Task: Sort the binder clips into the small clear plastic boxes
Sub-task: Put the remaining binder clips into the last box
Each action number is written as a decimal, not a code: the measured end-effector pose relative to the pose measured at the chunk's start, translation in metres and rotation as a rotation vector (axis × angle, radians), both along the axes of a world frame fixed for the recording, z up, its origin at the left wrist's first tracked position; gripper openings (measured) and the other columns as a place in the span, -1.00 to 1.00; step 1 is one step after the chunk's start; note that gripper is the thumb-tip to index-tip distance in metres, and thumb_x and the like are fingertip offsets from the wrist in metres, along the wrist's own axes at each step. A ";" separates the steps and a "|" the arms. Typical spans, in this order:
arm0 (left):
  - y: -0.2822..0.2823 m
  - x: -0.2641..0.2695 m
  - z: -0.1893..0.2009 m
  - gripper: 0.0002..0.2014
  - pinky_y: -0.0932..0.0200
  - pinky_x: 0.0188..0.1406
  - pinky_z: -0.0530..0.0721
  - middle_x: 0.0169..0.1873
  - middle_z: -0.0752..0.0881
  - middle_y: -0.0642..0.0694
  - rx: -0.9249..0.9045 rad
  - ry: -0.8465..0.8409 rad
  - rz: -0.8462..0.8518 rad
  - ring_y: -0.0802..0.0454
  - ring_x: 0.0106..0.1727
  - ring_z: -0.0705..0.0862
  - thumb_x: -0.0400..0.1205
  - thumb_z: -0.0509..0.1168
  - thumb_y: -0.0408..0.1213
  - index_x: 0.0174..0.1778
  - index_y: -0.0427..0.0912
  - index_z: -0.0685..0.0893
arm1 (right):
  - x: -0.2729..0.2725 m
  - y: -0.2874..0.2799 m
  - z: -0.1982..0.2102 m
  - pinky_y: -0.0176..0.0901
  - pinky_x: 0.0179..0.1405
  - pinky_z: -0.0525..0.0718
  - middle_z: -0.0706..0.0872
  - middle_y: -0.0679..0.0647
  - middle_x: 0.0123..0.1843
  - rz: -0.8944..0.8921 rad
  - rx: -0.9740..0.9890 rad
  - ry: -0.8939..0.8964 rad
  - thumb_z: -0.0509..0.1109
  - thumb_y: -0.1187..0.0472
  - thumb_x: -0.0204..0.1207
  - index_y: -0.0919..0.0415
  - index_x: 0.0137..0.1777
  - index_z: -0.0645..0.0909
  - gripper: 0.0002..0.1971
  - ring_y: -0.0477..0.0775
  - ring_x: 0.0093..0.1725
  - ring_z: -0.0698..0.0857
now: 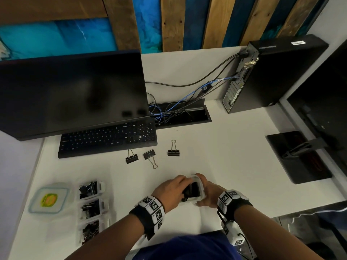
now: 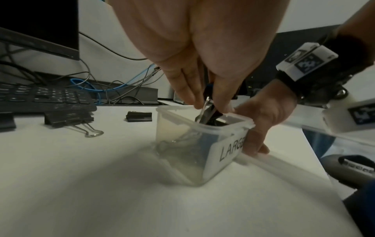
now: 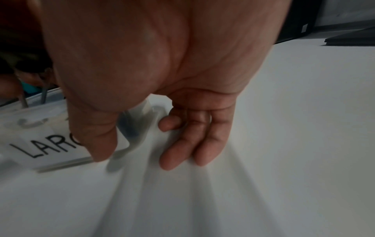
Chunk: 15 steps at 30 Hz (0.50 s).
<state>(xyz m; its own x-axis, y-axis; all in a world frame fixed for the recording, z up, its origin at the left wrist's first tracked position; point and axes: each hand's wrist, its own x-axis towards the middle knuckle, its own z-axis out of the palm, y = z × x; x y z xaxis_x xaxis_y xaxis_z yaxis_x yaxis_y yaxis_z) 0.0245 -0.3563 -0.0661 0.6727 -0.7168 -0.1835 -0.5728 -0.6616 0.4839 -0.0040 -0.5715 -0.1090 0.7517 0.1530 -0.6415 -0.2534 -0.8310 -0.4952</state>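
While the left hand [image 2: 202, 77] pinches a clip [image 2: 209, 112] upright over the open box [image 2: 182, 137] labelled LARGE, the right hand [image 2: 261, 121] clasps that box's right wall. Three loose clips [image 1: 150, 154] lie farther off, left of the grip, nearer the left hand. Three filled boxes [image 1: 90, 209] sit near left.

Both my forearms reach forward, wrists close together, each wearing a black strap with white marker blocks. My left hand [image 1: 173, 188] is palm down, fingers [image 2: 187, 89] and thumb pointing down and pinched together on a clip. My right hand [image 1: 208, 194] sits just beside it, thumb [image 3: 97, 136] pressed on the near side of a box, fingers [image 3: 182, 144] straight behind it.
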 end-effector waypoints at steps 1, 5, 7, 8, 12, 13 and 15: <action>0.001 0.001 -0.001 -0.43 0.05 0.21 0.60 0.35 0.43 -0.03 0.044 -0.034 -0.004 -0.10 0.18 0.58 0.58 0.28 -0.40 0.51 -0.01 0.35 | 0.000 0.000 0.000 0.08 0.18 0.70 0.67 -0.06 0.21 0.000 -0.004 0.000 0.63 -0.13 0.16 -0.41 0.55 -0.20 0.17 0.13 0.13 0.73; 0.012 0.006 -0.006 -0.36 0.14 0.33 0.44 0.36 0.34 -0.01 0.091 -0.072 0.003 -0.04 0.29 0.43 0.51 0.28 -0.45 0.51 0.01 0.34 | 0.000 0.001 0.000 0.10 0.24 0.68 0.66 -0.02 0.26 0.002 -0.008 -0.004 0.62 -0.18 0.13 -0.43 0.55 -0.19 0.17 0.16 0.20 0.71; 0.010 0.005 -0.002 -0.45 0.14 0.36 0.41 0.37 0.37 -0.01 0.044 -0.057 0.010 -0.02 0.29 0.42 0.55 0.27 -0.32 0.49 -0.01 0.39 | 0.000 0.001 0.000 0.09 0.23 0.68 0.66 -0.04 0.27 0.004 -0.010 -0.004 0.62 -0.17 0.13 -0.42 0.55 -0.19 0.17 0.16 0.20 0.71; 0.008 0.004 -0.001 -0.51 0.12 0.36 0.42 0.36 0.40 -0.01 0.038 -0.054 0.003 -0.03 0.29 0.44 0.58 0.25 -0.24 0.48 -0.03 0.43 | 0.000 0.001 -0.001 0.08 0.22 0.69 0.66 -0.05 0.26 0.004 -0.010 -0.006 0.63 -0.15 0.14 -0.42 0.55 -0.18 0.16 0.15 0.19 0.72; -0.005 0.004 -0.004 -0.58 0.04 0.28 0.49 0.32 0.49 -0.09 0.159 -0.006 -0.039 -0.11 0.26 0.52 0.69 0.18 -0.14 0.47 -0.13 0.48 | 0.000 0.001 0.001 0.00 0.14 0.69 0.63 -0.12 0.17 0.004 -0.022 -0.006 0.64 -0.11 0.18 -0.38 0.56 -0.16 0.15 0.13 0.13 0.72; -0.007 0.006 -0.004 -0.60 0.03 0.25 0.51 0.31 0.50 -0.10 0.179 0.009 -0.030 -0.12 0.26 0.54 0.70 0.16 -0.15 0.46 -0.14 0.49 | 0.000 0.001 0.001 0.00 0.13 0.69 0.63 -0.12 0.17 0.001 -0.021 -0.005 0.64 -0.10 0.19 -0.37 0.56 -0.15 0.14 0.13 0.13 0.72; -0.010 0.008 -0.003 -0.62 0.02 0.21 0.55 0.28 0.51 -0.11 0.203 0.020 -0.020 -0.12 0.23 0.55 0.70 0.16 -0.16 0.43 -0.15 0.53 | 0.001 0.001 0.003 0.01 0.14 0.70 0.66 -0.10 0.18 -0.003 -0.012 0.001 0.66 -0.06 0.20 -0.34 0.57 -0.13 0.13 0.11 0.13 0.72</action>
<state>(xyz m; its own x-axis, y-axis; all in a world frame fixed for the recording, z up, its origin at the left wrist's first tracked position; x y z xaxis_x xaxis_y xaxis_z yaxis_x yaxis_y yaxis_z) 0.0326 -0.3665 -0.0688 0.6534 -0.6770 -0.3389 -0.5785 -0.7352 0.3533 -0.0035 -0.5701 -0.1061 0.7518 0.1431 -0.6437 -0.2563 -0.8361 -0.4851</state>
